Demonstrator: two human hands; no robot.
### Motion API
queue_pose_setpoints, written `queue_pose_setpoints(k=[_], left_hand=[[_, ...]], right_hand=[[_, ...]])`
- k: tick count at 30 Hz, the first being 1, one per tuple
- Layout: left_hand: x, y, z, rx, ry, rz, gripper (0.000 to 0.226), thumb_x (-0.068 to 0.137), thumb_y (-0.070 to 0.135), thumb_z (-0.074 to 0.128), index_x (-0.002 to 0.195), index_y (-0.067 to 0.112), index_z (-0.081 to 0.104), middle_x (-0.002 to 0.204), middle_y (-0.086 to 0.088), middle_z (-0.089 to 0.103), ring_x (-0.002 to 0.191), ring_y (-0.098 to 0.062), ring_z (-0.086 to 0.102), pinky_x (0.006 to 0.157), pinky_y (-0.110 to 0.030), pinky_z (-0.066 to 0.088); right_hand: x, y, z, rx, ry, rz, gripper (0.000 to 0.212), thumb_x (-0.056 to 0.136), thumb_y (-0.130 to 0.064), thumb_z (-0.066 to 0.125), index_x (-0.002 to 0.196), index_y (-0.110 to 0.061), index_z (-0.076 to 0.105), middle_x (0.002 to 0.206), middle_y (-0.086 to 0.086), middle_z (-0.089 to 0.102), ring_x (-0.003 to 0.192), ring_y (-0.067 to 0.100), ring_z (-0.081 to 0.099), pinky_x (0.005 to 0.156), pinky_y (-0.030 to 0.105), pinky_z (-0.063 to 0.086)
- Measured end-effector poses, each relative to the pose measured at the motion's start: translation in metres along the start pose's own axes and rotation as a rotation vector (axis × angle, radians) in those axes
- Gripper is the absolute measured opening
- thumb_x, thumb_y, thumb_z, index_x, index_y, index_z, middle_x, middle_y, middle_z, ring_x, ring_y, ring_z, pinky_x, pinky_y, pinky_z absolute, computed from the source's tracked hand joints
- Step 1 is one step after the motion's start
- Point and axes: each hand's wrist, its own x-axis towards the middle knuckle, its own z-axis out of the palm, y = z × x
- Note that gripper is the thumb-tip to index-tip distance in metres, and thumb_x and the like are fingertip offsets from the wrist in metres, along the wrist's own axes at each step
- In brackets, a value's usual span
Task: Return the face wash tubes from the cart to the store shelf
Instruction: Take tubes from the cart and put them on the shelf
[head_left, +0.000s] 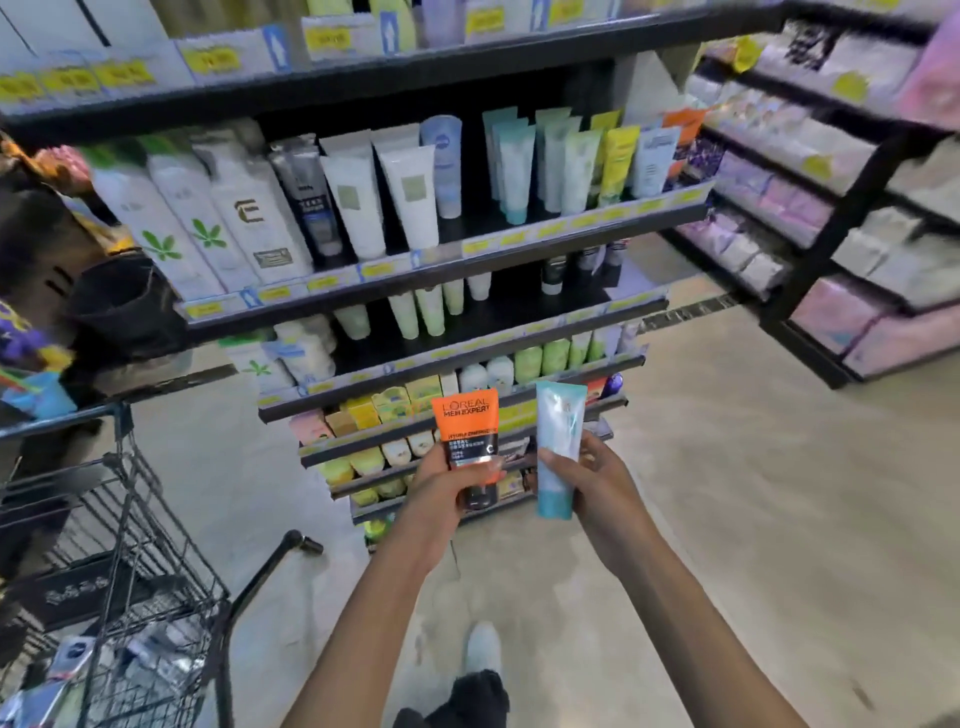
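My left hand (441, 480) grips an orange and black face wash tube (469, 439), cap down, in front of the lower shelves. Beside it, my right hand (592, 475) holds a pale teal tube (558, 447) upright, cap down. The two tubes stand side by side, a little apart. The store shelf (441, 270) rises ahead, its tiers filled with white, green and teal tubes. The wire cart (130, 571) stands at the lower left with several packets in its basket.
A second shelf unit (831, 208) with pink and white packs runs along the right. Bare floor (727, 493) lies between the two units. My shoe (483, 647) shows below my arms. A dark bin (119, 296) sits left of the shelf.
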Motion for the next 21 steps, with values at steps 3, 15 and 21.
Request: queue_pose_setpoints(k=[3, 15, 21], left_hand=[[0.023, 0.001, 0.028, 0.007, -0.035, -0.015, 0.054, 0.072, 0.007, 0.084, 0.122, 0.008, 0.063, 0.111, -0.016, 0.074, 0.098, -0.031, 0.070, 0.072, -0.037, 0.053], [0.149, 0.014, 0.139, -0.024, -0.104, -0.058, 0.039, 0.080, -0.011, 0.069, 0.115, 0.007, 0.064, 0.103, -0.013, 0.074, 0.093, -0.030, 0.070, 0.074, -0.036, 0.057], [0.197, 0.030, 0.194, -0.022, -0.155, -0.041, 0.041, 0.083, -0.008, 0.069, 0.121, 0.006, 0.062, 0.104, -0.009, 0.077, 0.097, -0.026, 0.074, 0.067, -0.030, 0.057]], right_hand=[[0.015, -0.013, -0.024, 0.011, 0.031, -0.015, 0.040, 0.089, -0.016, 0.079, 0.126, -0.023, 0.067, 0.115, 0.012, 0.075, 0.098, 0.024, 0.073, 0.081, 0.039, 0.057], [0.103, -0.093, -0.120, -0.041, 0.123, -0.049, 0.037, 0.090, -0.014, 0.077, 0.124, -0.021, 0.066, 0.113, 0.018, 0.075, 0.094, 0.031, 0.074, 0.073, 0.039, 0.060], [0.147, -0.129, -0.158, -0.024, 0.152, -0.067, 0.035, 0.091, -0.013, 0.075, 0.124, -0.017, 0.065, 0.112, 0.021, 0.075, 0.091, 0.033, 0.072, 0.081, 0.044, 0.054]])
